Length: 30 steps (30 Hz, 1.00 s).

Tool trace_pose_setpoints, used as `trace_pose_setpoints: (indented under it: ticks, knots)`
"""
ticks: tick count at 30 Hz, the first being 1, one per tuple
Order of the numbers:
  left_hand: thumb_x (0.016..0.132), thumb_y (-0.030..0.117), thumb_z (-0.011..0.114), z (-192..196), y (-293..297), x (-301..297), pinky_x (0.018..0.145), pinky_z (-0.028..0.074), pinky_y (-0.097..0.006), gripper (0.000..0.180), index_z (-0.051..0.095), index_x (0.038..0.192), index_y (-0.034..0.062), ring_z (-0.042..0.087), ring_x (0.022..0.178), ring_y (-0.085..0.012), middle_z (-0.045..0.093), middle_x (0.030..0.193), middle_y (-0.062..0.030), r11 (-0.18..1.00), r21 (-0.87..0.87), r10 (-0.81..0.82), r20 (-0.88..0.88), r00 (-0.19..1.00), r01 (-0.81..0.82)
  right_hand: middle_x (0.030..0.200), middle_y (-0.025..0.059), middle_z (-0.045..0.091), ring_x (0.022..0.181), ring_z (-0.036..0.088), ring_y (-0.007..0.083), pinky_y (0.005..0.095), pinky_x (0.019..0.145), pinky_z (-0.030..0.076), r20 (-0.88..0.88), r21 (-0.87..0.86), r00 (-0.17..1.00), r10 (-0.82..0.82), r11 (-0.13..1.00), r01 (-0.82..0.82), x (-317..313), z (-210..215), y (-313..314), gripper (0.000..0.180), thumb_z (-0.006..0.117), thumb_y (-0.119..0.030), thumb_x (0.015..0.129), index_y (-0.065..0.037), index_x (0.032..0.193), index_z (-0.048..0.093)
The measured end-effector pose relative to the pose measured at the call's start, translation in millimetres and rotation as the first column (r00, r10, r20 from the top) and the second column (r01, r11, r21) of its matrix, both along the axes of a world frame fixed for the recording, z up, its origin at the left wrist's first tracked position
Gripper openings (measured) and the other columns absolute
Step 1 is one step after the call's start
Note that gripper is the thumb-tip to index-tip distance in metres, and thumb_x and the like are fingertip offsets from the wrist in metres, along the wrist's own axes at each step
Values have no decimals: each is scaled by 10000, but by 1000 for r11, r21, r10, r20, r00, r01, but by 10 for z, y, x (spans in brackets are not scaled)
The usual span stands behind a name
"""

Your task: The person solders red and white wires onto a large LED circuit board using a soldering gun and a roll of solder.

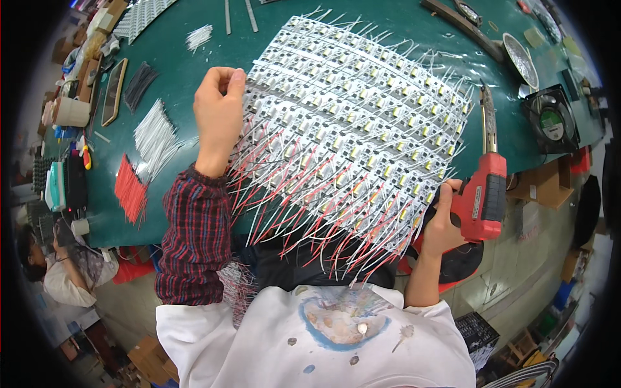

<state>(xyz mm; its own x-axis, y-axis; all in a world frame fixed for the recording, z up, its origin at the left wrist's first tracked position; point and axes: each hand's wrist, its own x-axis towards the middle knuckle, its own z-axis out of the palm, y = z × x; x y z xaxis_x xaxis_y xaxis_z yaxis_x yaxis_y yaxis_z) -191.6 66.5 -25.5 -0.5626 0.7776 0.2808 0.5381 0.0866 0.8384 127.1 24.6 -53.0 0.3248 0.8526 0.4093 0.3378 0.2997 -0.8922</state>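
Observation:
A large panel of small white LED circuit boards (pixel 362 110), bristling with red, white and dark wires, slants across the table's front edge toward my lap. At its left edge, my left hand (pixel 218 113) is closed with thumb and fingertips together; whatever lies in the pinch is too small to make out. Beside the lower right corner, my right hand (pixel 442 223) is closed at the handle of a red and black soldering gun (pixel 486 194), its metal tip pointing away from me. The thumb lies close to the panel's edge, and the other fingers are partly hidden.
Bundles of white wires (pixel 155 139), red wires (pixel 130 189) and black wires (pixel 140 84) lie on the green table (pixel 187 71) at left, near a phone (pixel 114 92). A small fan (pixel 552 121) and a metal dish (pixel 520 61) stand at right. Another person (pixel 71 268) sits at far left.

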Motion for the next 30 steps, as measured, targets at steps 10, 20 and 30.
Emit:
trace_pose_setpoints:
  ticks: [10, 20, 30]
  knots:
    - [896, 162, 552, 149, -45, 117, 738, 439, -256, 197, 596, 875, -29, 578, 782, -120, 678, 892, -86, 992, -114, 37, -128, 991, -52, 873, 56, 618, 710, 550, 104, 236, 664, 438, 198, 23, 979, -48, 999, 44, 50, -98, -11, 106, 597, -13, 855, 42, 943, 576]
    - [903, 166, 554, 52, -24, 26, 725, 413, -224, 195, 592, 875, -23, 535, 769, -83, 630, 840, -37, 995, -100, 1, -4, 1000, -1, 836, 38, 609, 697, 535, 90, 223, 644, 430, 116, -12, 993, -12, 1000, 13, 46, -81, -26, 77, 612, -27, 853, 33, 897, 591]
    - [879, 190, 569, -21, 30, 21, 625, 428, -280, 206, 584, 852, -14, 523, 654, -124, 600, 745, -52, 1000, -20, 16, -15, 1000, -17, 773, 50, 612, 543, 440, 56, 195, 521, 356, 13, 18, 999, -39, 999, 39, -47, 103, 42, 190, 615, 20, 829, 68, 1000, 549]
